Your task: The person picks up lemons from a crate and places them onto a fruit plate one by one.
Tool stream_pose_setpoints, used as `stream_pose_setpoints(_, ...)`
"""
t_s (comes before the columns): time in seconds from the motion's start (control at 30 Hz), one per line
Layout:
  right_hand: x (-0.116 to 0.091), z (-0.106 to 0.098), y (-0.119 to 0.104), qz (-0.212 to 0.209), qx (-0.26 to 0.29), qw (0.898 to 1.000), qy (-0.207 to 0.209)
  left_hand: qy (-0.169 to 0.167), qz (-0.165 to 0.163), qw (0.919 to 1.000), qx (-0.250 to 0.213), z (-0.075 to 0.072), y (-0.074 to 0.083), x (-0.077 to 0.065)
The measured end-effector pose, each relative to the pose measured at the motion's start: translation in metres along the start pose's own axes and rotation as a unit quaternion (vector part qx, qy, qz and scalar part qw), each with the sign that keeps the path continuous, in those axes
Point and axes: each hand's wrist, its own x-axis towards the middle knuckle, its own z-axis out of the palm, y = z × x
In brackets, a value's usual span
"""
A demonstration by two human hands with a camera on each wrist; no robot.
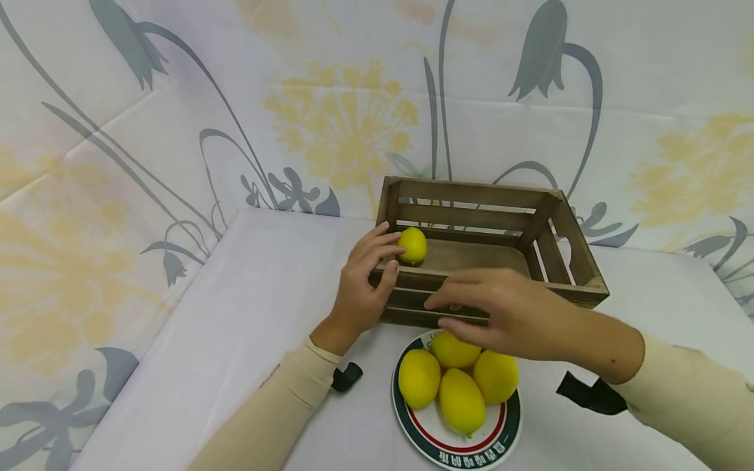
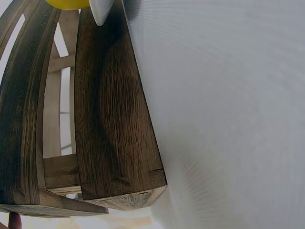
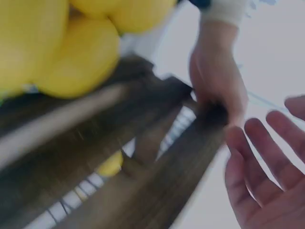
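Observation:
My left hand [image 1: 362,284] is at the left end of the slatted wooden crate [image 1: 465,193], holding its near corner with the fingers over the end and the thumb at the front. A yellow lemon [image 1: 413,246] lies inside the crate, close by those fingertips. Over the gap between crate and plate hovers my right hand [image 1: 512,314], fingers loosely bent and holding nothing; in the right wrist view its spread fingers [image 3: 286,176] show. Several lemons [image 1: 462,400] sit together on a round plate [image 1: 406,425] with a dark green rim and red ring, partly behind the right hand.
White cloth [image 1: 294,261] covers the table, and a floral-patterned sheet [image 1: 353,39] hangs behind the crate. The crate's end panel has a cut-out handle hole. Black straps [image 1: 592,394] show at the wrists.

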Motion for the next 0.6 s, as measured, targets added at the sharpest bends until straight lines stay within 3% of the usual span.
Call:
stream_pose_setpoints(0.1,0.009,-0.016,0.005,-0.013,-0.021,0.997,0.071,0.002,0.001,1.0,-0.001,-0.001,-0.001,0.0)
stream_pose_setpoints(0.23,0.021,-0.039,0.013,0.011,-0.058,0.993,0.099,0.002,0.001,1.0,-0.002,-0.001,-0.001,0.001)
stream_pose_setpoints(0.43,0.039,-0.07,0.026,0.094,-0.075,0.992,0.039,0.0,-0.003,1.0,-0.002,0.0,0.0,0.002)
stream_pose_setpoints(0.6,0.052,-0.08,0.042,0.173,-0.057,0.983,-0.019,-0.001,-0.001,1.0,-0.004,0.001,0.001,0.001)
